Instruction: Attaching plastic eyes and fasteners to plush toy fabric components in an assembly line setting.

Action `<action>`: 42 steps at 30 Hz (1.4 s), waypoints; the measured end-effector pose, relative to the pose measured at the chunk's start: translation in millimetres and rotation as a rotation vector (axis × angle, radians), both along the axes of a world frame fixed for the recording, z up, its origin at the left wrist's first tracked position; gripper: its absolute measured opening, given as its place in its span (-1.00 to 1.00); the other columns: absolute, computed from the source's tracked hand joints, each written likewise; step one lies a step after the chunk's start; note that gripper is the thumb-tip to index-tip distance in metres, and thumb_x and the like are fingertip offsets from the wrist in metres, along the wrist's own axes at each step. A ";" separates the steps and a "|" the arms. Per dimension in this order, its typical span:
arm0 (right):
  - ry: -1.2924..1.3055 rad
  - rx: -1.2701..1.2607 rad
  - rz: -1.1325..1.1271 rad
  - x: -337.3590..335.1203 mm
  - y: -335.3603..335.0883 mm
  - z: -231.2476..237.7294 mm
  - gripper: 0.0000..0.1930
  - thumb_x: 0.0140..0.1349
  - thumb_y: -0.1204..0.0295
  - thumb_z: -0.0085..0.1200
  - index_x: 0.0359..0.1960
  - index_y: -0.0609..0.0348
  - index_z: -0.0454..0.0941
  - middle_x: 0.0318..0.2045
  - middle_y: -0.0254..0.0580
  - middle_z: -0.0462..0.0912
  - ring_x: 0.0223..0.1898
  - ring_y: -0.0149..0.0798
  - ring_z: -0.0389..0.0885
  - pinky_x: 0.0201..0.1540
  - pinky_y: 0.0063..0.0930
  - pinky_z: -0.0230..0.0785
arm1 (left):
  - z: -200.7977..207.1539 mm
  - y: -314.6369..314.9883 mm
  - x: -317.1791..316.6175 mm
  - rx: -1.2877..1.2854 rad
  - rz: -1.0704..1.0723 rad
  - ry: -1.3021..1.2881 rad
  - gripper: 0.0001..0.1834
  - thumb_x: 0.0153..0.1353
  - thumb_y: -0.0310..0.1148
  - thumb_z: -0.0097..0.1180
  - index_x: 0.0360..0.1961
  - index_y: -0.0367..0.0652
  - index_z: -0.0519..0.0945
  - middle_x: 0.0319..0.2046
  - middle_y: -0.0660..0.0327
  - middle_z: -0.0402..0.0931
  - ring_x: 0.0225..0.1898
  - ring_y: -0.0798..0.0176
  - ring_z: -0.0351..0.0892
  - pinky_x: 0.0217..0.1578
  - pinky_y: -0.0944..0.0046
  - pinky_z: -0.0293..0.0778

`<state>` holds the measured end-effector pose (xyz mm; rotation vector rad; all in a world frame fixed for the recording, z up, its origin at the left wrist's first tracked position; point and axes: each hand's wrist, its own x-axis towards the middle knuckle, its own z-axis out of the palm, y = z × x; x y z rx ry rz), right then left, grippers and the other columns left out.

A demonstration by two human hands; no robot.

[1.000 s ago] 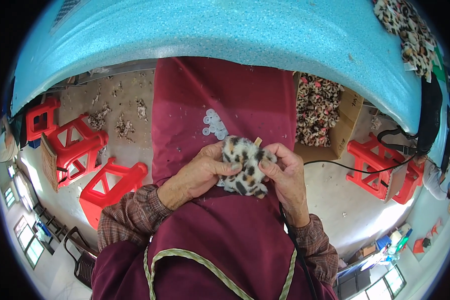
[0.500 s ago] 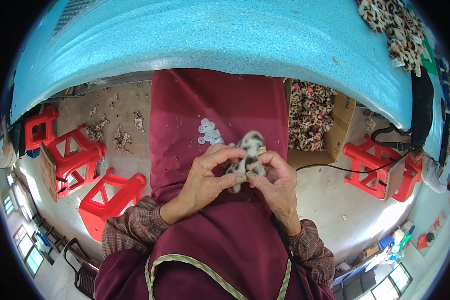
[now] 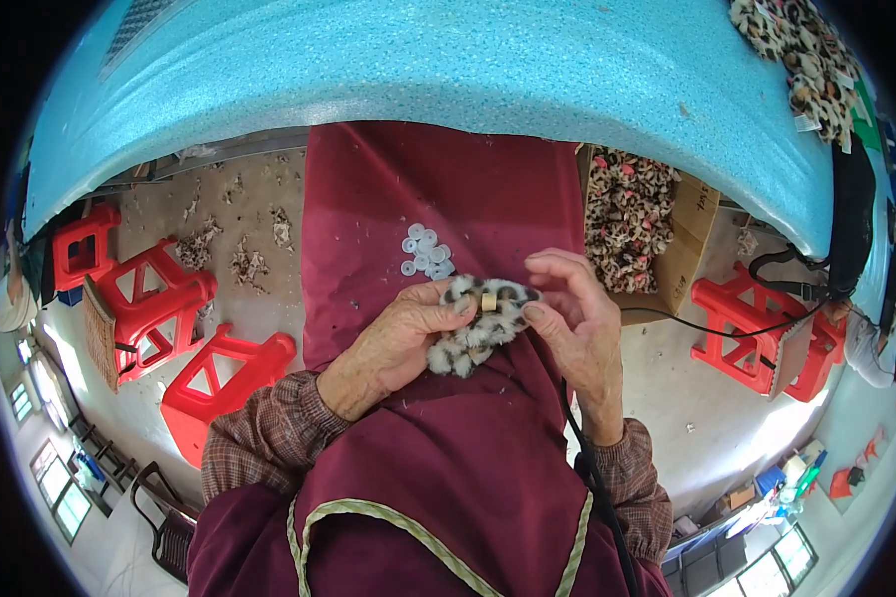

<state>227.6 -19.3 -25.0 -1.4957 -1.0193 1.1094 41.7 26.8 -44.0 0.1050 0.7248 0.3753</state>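
Note:
A small spotted plush piece (image 3: 463,343), white fur with black and brown patches, lies between my two hands above my lap. A small yellowish tab (image 3: 488,302) shows on its upper part. My left hand (image 3: 393,336) is closed on its left side, thumb on top near the tab. At the plush's dark right end, my right hand (image 3: 579,333) pinches with the thumb, while its index finger is raised and apart. Several translucent white plastic discs (image 3: 423,251) lie on the maroon cloth (image 3: 368,189) just beyond my left hand.
A blue speckled tabletop (image 3: 418,70) spans the far side, with a pile of spotted plush pieces (image 3: 821,85) at its right end. A cardboard box (image 3: 697,224) holds more pieces below. Red stools (image 3: 224,383) stand on both sides. Scraps (image 3: 249,264) litter the floor; a black cable (image 3: 712,331) runs right.
The plush has been turned from upright to lying sideways, so the tab now faces up. My right index finger has lifted away, and my right hand has shifted slightly right.

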 end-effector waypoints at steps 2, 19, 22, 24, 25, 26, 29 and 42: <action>0.063 -0.116 0.093 1.5 1.7 -0.2 -0.79 0.13 0.48 0.16 -0.20 0.27 0.52 -0.48 -0.38 0.52 -0.48 -0.55 0.43 -0.39 -0.67 0.31 | -3.5 -0.6 0.7 -0.011 0.006 -0.035 -0.69 0.24 -0.35 0.08 -0.06 -0.32 0.48 -0.15 0.12 0.57 -0.13 0.27 0.59 -0.06 0.30 0.50; -0.142 -0.166 0.037 -13.2 0.4 5.6 -0.80 0.17 0.39 0.16 -0.41 0.29 0.48 -0.62 -0.30 0.52 -0.55 -0.54 0.42 -0.51 -0.60 0.26 | -11.1 -5.4 5.5 -0.273 0.187 -0.358 -0.57 0.26 -0.21 0.05 0.06 -0.26 0.41 -0.03 0.07 0.48 -0.01 0.16 0.52 0.04 0.16 0.45; -0.192 -0.103 0.034 -12.4 1.2 3.6 -0.80 0.14 0.40 0.18 -0.45 0.29 0.47 -0.65 -0.29 0.50 -0.58 -0.53 0.42 -0.54 -0.61 0.26 | -6.8 -6.1 3.8 -0.157 0.130 -0.334 -0.59 0.25 -0.29 0.06 0.06 -0.26 0.41 -0.02 0.07 0.49 0.00 0.17 0.52 0.04 0.15 0.45; -0.166 -0.147 0.061 -9.2 0.3 6.6 -0.80 0.14 0.40 0.18 -0.47 0.29 0.47 -0.66 -0.31 0.49 -0.59 -0.55 0.40 -0.55 -0.63 0.25 | -6.2 -4.6 2.0 -0.014 0.088 -0.276 -0.62 0.24 -0.33 0.06 0.04 -0.27 0.43 -0.05 0.07 0.51 -0.03 0.17 0.54 0.02 0.15 0.47; -0.141 -0.190 0.089 -8.3 0.4 7.5 -0.79 0.14 0.40 0.18 -0.48 0.28 0.48 -0.67 -0.33 0.47 -0.60 -0.56 0.39 -0.55 -0.65 0.24 | -6.9 -2.0 1.7 0.004 0.002 -0.168 -0.65 0.24 -0.36 0.07 0.01 -0.29 0.45 -0.09 0.07 0.54 -0.08 0.16 0.57 -0.01 0.15 0.49; 0.029 -0.227 0.025 -9.5 0.2 4.6 -0.77 0.17 0.36 0.16 -0.50 0.28 0.48 -0.68 -0.41 0.45 -0.61 -0.59 0.36 -0.56 -0.64 0.22 | -6.9 -0.3 1.6 0.021 -0.083 -0.061 -0.67 0.23 -0.39 0.07 -0.01 -0.31 0.47 -0.13 0.06 0.56 -0.12 0.16 0.60 -0.04 0.15 0.52; 0.243 -0.360 0.018 -5.5 2.7 9.9 -0.74 0.20 0.31 0.13 -0.49 0.27 0.49 -0.64 -0.46 0.46 -0.57 -0.62 0.36 -0.52 -0.65 0.22 | 2.1 3.8 5.3 -0.124 -0.021 -0.145 -0.69 0.24 -0.36 0.07 -0.07 -0.36 0.51 -0.20 0.06 0.59 -0.20 0.16 0.63 -0.10 0.18 0.56; 0.143 -0.286 0.121 -1.6 7.0 0.5 -0.77 0.23 0.30 0.10 -0.41 0.24 0.49 -0.60 -0.48 0.44 -0.51 -0.61 0.31 -0.44 -0.67 0.19 | 5.7 6.2 10.1 -0.119 -0.051 -0.095 -0.69 0.25 -0.35 0.06 -0.08 -0.38 0.50 -0.18 0.04 0.58 -0.18 0.17 0.62 -0.10 0.18 0.56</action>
